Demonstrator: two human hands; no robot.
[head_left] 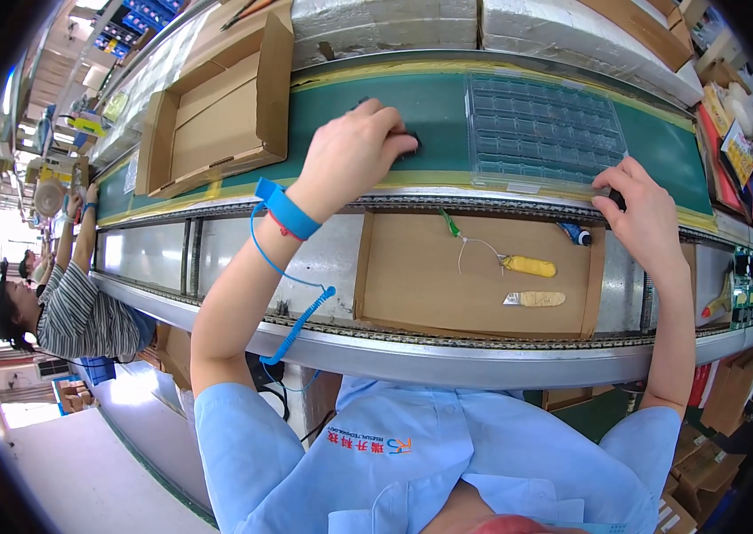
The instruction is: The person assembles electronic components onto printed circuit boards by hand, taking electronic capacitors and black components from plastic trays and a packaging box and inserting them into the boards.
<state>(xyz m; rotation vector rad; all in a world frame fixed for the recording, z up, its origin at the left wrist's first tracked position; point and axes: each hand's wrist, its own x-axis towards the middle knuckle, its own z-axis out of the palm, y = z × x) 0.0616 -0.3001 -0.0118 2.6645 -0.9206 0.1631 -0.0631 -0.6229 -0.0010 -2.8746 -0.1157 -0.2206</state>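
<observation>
My left hand (350, 153) is over the green conveyor belt (439, 133), its fingers curled. Dark bits show at its fingertips; I cannot tell whether they are finger covers or a small held part. A blue wrist strap (292, 212) with a coiled cord is on that wrist. My right hand (639, 209) is at the near right corner of a clear plastic tray (541, 129) with rows of compartments, thumb and fingers closed at its edge. Something black shows by that thumb too. The tray lies flat on the belt, right of my left hand.
An open cardboard box (216, 116) stands left on the belt. Nearer me, a shallow cardboard tray (448, 294) holds a yellow-handled tool (528, 265), a small knife (537, 299), a green-tipped piece (450, 224) and a dark blue bottle (575, 233). Green circuit boards (744, 285) stand right. Another person (83, 311) works at left.
</observation>
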